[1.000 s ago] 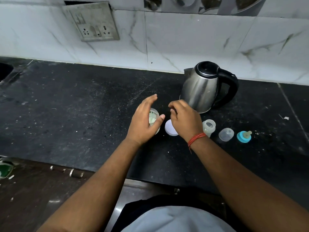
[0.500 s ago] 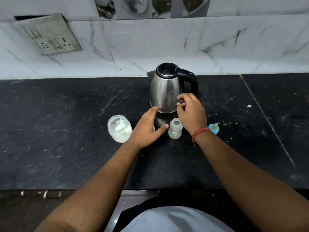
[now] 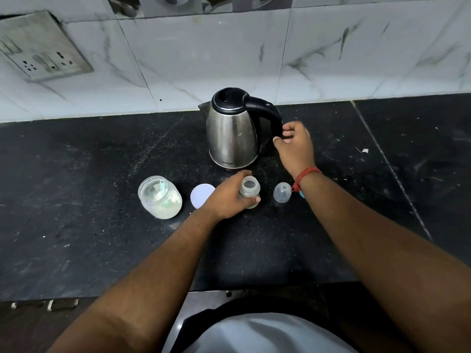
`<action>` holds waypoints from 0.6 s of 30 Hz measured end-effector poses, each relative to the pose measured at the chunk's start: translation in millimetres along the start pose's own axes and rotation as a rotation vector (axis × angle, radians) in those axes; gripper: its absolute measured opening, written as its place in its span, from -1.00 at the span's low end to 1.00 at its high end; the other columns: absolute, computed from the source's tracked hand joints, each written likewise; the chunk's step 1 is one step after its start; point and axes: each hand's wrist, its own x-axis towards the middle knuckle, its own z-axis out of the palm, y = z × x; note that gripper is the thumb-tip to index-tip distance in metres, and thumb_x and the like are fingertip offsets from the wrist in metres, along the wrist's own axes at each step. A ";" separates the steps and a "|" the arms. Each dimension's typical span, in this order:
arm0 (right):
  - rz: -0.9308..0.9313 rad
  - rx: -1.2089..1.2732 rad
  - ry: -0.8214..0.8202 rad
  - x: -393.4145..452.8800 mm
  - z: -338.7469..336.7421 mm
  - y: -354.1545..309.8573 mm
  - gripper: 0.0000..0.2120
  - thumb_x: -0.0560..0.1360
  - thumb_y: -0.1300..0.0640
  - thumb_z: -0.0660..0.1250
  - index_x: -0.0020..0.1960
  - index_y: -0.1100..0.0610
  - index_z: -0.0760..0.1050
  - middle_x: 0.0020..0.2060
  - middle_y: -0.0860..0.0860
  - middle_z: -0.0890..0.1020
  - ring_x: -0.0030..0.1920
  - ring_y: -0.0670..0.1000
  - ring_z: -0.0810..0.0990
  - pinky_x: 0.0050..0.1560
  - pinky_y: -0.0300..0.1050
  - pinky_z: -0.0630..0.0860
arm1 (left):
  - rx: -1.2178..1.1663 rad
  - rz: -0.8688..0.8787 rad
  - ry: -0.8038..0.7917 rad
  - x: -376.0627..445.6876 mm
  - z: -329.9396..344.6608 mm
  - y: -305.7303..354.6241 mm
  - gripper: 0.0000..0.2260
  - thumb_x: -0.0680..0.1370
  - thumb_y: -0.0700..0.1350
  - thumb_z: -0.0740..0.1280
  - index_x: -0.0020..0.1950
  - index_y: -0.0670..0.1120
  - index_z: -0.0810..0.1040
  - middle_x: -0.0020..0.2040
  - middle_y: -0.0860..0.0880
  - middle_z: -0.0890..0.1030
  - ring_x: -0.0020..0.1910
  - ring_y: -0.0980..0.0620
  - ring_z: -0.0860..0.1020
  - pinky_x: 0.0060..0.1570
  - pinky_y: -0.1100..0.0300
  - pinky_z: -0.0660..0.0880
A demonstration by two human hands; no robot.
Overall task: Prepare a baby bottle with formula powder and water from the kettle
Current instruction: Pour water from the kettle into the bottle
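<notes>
**A:** Clear plastic, open at the top: that is the bottle [image 3: 249, 191]. It stands upright on the black counter [image 3: 76, 200], and the left hand [image 3: 226, 197] grips it, thumb across the near side and fingers curled round the far side.

**B:** Where is the kettle?

**A:** Just beyond the left hand stands the steel kettle [image 3: 233, 136], its black lid down and its black handle [image 3: 270, 115] turned toward the right hand [image 3: 295, 146]. That hand is at the lower part of the handle, fingers curled, with the fingertips at its outer edge. I cannot tell whether they touch or hold it.

**B:** And the formula?

**A:** To the left of the left hand sits an open glass jar [image 3: 160, 197] with pale powder in the bottom and a small scoop [image 3: 163, 189] standing inside. Between the jar and the left hand lies a flat white lid [image 3: 200, 194], partly hidden by the hand.

**B:** Anything near the right hand?

**A:** Between the bottle and the right wrist sits a clear domed cap [image 3: 282, 191]. A red thread [image 3: 304, 175] circles that wrist, and a bit of something blue [image 3: 302, 194] peeks from under it; too little shows to say what it is.

**B:** What lies farther off?

**A:** Beyond the kettle rises a white marble-patterned tiled wall [image 3: 216, 54]. Far to the left of both hands, a worn socket plate [image 3: 40, 54] is set in it.
</notes>
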 end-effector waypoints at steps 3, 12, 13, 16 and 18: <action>0.057 0.045 -0.027 19.3 7.1 -4.3 -0.56 0.48 0.17 0.47 0.31 0.11 0.42 0.28 0.05 0.41 0.12 0.00 0.56 0.04 -0.28 0.51 | -0.039 0.010 0.006 -1.7 0.4 -1.5 -0.52 0.48 -0.01 0.58 0.34 0.02 0.50 0.15 0.11 0.64 0.13 0.10 0.59 0.18 0.15 0.49; 0.097 0.113 -0.268 59.9 12.7 -24.2 -0.72 0.41 0.26 0.52 0.04 0.03 0.55 -0.10 -0.08 0.64 -0.10 -0.12 0.61 -0.11 -0.29 0.52 | -0.111 0.007 0.251 -17.1 -27.8 3.5 -0.60 0.44 0.15 0.54 0.21 0.25 0.52 0.09 0.23 0.67 0.12 0.25 0.61 0.14 0.27 0.51; 0.098 0.124 -0.269 59.9 13.6 -25.0 -0.73 0.42 0.27 0.52 0.02 0.03 0.55 -0.14 -0.09 0.63 -0.14 -0.13 0.61 -0.20 -0.36 0.49 | -0.118 0.011 0.272 -19.2 -32.4 3.0 -0.61 0.44 0.14 0.55 0.21 0.25 0.53 0.09 0.22 0.67 0.12 0.23 0.61 0.15 0.21 0.52; 0.089 0.165 -0.284 54.5 15.4 -24.9 -0.73 0.40 0.30 0.52 -0.02 0.00 0.58 -0.17 -0.10 0.66 -0.18 -0.15 0.62 -0.23 -0.39 0.51 | -0.148 0.034 0.327 -24.3 -44.3 1.1 -0.65 0.45 0.10 0.55 0.19 0.22 0.55 0.08 0.21 0.66 0.11 0.19 0.62 0.15 0.16 0.54; 0.068 0.167 -0.311 49.1 16.5 -21.1 -0.75 0.39 0.31 0.52 -0.09 -0.01 0.61 -0.20 -0.09 0.68 -0.18 -0.13 0.65 -0.12 -0.27 0.55 | -0.174 0.038 0.376 -27.9 -50.7 0.4 -0.67 0.45 0.08 0.55 0.17 0.24 0.55 0.08 0.23 0.66 0.10 0.19 0.62 0.14 0.16 0.54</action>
